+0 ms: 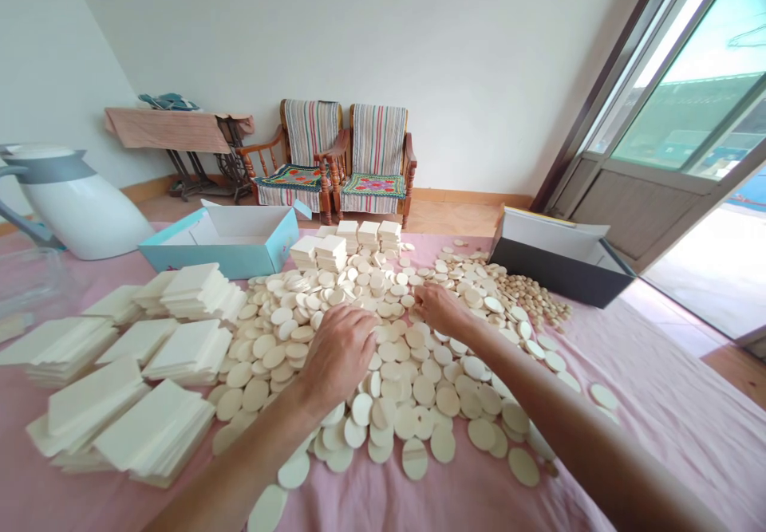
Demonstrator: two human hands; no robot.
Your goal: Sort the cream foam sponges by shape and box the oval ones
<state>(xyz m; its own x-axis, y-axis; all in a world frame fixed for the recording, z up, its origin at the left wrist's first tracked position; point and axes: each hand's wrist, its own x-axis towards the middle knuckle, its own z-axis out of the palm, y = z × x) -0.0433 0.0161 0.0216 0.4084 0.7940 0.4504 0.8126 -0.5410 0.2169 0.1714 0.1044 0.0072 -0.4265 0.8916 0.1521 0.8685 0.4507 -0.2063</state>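
The left hand (342, 347) is palm down over the pale discs (415, 459), its fingers bent and close together; their tips are hidden, so I cannot tell whether it grasps a disc. The right hand (436, 307), a little farther forward, has its fingers curled in towards the thumb among the discs; whether anything is pinched there I cannot tell. The discs lie loose beneath, between and around both hands. Stacks of square pieces (188, 350) stand left of the left hand, smaller stacks (330, 252) beyond it. Small round pieces (532, 299) lie right of the right hand, beside a black box (547, 267).
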